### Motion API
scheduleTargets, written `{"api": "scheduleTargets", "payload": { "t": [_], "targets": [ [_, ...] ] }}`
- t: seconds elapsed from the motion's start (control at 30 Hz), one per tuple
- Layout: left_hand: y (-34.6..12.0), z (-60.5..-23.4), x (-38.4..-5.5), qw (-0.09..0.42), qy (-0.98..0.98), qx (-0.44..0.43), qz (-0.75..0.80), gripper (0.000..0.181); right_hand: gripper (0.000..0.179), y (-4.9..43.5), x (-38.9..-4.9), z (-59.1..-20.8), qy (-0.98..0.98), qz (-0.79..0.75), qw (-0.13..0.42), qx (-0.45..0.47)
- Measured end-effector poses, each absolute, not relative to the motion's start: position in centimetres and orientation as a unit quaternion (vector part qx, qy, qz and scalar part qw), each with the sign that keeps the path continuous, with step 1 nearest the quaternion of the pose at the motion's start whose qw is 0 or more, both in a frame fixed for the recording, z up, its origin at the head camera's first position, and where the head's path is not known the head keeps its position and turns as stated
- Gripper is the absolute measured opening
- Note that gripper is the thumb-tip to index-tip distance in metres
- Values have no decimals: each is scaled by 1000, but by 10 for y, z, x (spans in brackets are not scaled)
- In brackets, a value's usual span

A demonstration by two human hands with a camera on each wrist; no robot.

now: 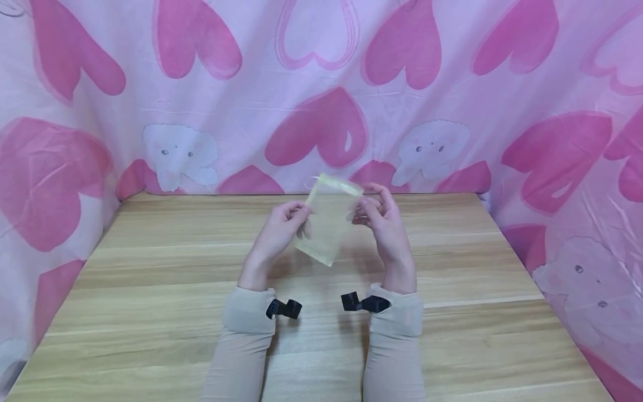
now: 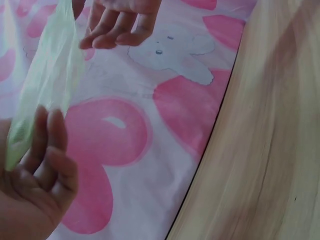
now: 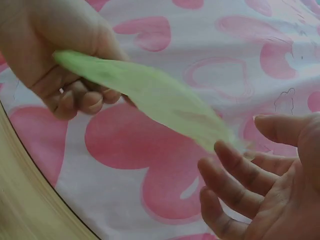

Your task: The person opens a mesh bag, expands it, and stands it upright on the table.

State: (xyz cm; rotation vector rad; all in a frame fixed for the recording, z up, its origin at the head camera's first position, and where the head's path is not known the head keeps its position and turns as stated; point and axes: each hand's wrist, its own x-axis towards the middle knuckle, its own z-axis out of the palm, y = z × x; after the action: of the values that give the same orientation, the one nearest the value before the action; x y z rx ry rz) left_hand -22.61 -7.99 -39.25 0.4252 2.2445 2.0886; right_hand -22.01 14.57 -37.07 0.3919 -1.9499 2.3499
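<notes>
Right, both hands are up and it's a sheer, pale yellow pouch (image 1: 329, 223) between them, held clear of the wooden tabletop (image 1: 176, 335), lined up with the middle of its far edge! It tilts, one upper corner towards that edge, the lowest corner towards the near one. Over on the left side, the left hand (image 1: 276, 231) has the grip, thumb and fingers pinching the pouch's side edge. Across from it, the right hand (image 1: 392, 229) works with relaxed fingers at the opposite edge, up by the top corner; the right wrist view shows the thumb standing apart from the fingertips, so this looks like a light touch, not a firm hold.

How far along, then? Picking up looks done, and the pouch is spread out broad side to the head view. Setting down isn't done: it's off the tabletop. Nothing can be made out through the thin fabric, so I'd judge it unfilled. A fine cord (image 1: 315, 177) pokes out at the upper left corner, apparently untied; whether the mouth is parted or pressed together, I can't tell.

Around the action, rolled beige sleeves (image 1: 248, 312) carry black wrist cameras (image 1: 365, 302), and a pink heart-print cloth (image 1: 316, 128) rises beyond the far edge.
</notes>
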Motion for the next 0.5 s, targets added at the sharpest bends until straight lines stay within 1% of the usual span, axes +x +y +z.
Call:
{"api": "scheduleTargets", "payload": {
  "t": [0.07, 0.1, 0.23, 0.37, 0.5],
  "targets": [
    [-78, -397, -229, -13, 713, 122, 691, 24, 37, 146, -221, -371, -647, 752, 20, 125],
    [-77, -397, -229, -31, 706, 112, 699, 23, 38, 145, -221, -371, -662, 738, 12, 126],
    [-73, -395, -230, -88, 683, 72, 722, 23, 33, 142, -221, -374, -728, 670, -49, 141],
    [-71, -393, -230, -122, 665, 35, 736, 24, 32, 136, -220, -376, -772, 606, -108, 160],
    [-70, -392, -230, -142, 644, 24, 751, 24, 35, 129, -221, -378, -796, 563, -139, 175]
  ]
}}
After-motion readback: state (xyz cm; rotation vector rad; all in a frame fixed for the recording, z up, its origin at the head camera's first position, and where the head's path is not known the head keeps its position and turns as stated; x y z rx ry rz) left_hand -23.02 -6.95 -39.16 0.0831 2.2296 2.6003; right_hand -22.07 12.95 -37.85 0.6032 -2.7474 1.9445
